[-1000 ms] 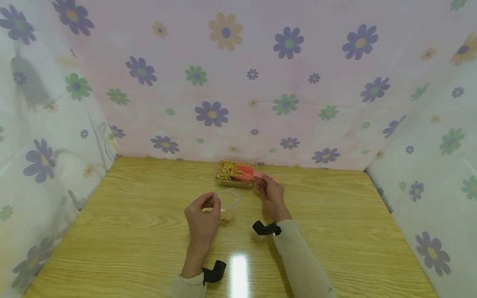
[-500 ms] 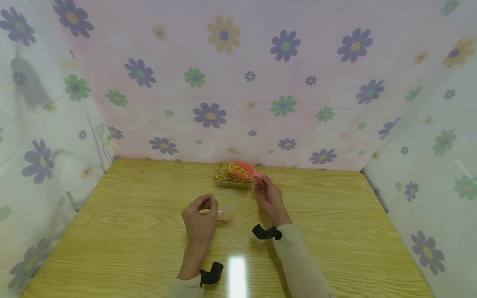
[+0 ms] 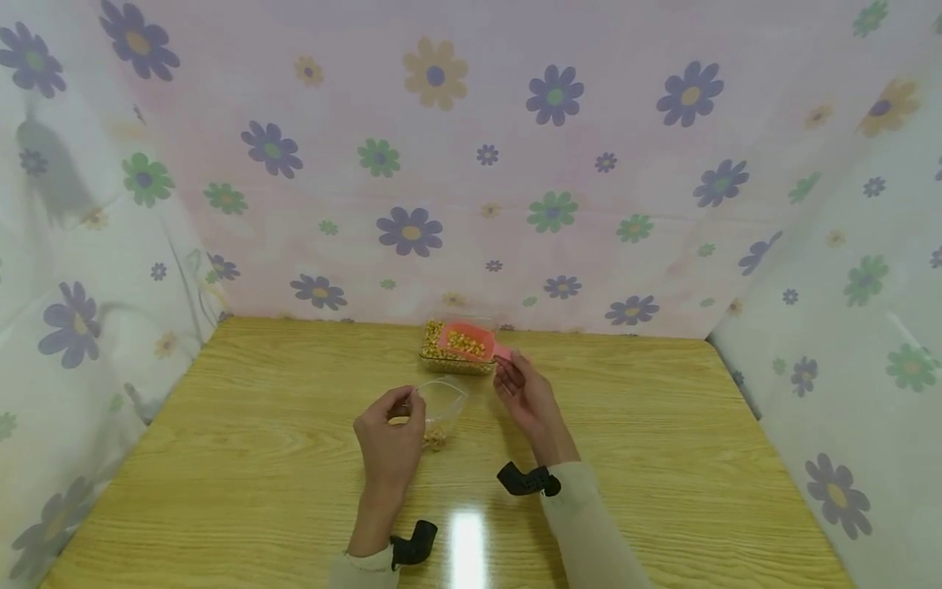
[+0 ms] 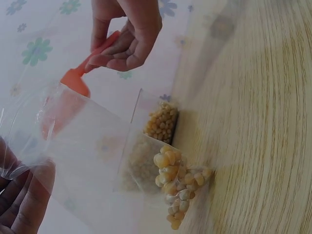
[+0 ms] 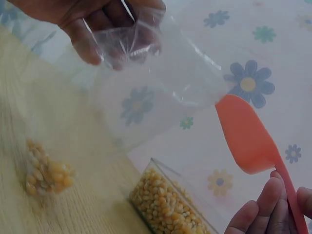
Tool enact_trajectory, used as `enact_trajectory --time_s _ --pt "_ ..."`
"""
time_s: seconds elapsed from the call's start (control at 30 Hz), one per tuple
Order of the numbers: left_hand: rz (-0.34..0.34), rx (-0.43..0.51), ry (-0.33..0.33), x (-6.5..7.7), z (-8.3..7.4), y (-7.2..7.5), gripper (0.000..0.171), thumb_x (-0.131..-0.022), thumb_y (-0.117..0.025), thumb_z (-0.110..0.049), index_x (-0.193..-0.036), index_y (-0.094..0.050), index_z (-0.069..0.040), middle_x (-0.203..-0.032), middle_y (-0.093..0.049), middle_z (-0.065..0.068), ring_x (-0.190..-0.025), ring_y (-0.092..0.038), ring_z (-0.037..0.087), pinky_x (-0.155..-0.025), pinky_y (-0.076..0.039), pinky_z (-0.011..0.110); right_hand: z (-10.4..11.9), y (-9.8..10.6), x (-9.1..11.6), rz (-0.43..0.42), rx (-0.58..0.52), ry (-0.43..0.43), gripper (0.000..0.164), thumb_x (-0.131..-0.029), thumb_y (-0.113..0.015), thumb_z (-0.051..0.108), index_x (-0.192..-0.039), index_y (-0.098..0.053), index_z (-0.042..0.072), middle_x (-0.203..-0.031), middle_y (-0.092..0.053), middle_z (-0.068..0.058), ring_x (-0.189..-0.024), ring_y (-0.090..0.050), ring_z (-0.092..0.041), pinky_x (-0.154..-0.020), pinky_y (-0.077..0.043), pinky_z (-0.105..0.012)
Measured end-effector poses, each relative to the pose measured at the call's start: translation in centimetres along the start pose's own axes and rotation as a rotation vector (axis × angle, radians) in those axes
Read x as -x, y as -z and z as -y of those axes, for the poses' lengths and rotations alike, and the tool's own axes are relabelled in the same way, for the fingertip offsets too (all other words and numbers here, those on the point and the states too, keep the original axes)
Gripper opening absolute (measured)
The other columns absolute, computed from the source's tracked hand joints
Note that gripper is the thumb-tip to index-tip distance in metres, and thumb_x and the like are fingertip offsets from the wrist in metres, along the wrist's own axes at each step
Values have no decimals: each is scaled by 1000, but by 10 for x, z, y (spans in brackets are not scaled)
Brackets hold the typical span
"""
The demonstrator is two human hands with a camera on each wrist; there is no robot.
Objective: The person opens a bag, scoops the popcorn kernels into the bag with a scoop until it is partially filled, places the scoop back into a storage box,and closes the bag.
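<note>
My left hand (image 3: 392, 442) pinches the rim of a clear plastic bag (image 5: 146, 97), holding its mouth open. Corn kernels (image 4: 178, 185) lie in the bottom corner of that bag. My right hand (image 3: 531, 401) grips the handle of a pink-red scoop (image 3: 471, 334), which carries corn kernels in its bowl. In the head view the scoop overlaps a clear rectangular container (image 3: 459, 368) of corn kernels at the back of the table. Seen from the right wrist, the scoop (image 5: 246, 136) is raised above the container, its tip beside the bag's mouth.
The wood-grain table (image 3: 257, 458) reaches back to a flower-patterned cloth wall (image 3: 471, 188), with similar cloth on both sides. A black wrist-camera mount (image 3: 526, 480) is strapped to each forearm. A bright light reflection lies on the table front.
My right hand has lifted the scoop out of the kernels, now loaded, and brought it slightly left and toward me. The left hand keeps holding the bag in nearly the same place.
</note>
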State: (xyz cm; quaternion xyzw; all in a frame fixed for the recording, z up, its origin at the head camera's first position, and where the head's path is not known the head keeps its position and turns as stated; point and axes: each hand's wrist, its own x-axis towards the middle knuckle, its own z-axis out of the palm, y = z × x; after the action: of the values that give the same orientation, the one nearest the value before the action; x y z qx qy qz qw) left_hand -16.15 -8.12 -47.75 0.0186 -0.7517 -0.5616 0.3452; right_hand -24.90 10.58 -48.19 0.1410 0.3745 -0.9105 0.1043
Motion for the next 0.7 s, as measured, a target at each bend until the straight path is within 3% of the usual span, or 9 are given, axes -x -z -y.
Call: enact_trajectory --time_s 0.27,0.7 --pt "6 -13 32 0 -2 1 12 -92 -67 3 -91 -79 0 -73 -73 9 -61 -67 13 -47 -50 15 -1 -5 20 44 37 16 25 -109 -51 22 -92 -68 14 -86 -76 1 -79 -66 -8 -83 -54 -27" --pt "3 -8 57 1 -2 2 12 -93 -67 2 -92 -79 2 -75 -73 11 -63 -67 15 -49 -50 13 -4 -4 51 104 10 -9 27 -110 -49 22 -91 -67 15 -86 -76 1 -78 -64 -9 -81 -54 -26"
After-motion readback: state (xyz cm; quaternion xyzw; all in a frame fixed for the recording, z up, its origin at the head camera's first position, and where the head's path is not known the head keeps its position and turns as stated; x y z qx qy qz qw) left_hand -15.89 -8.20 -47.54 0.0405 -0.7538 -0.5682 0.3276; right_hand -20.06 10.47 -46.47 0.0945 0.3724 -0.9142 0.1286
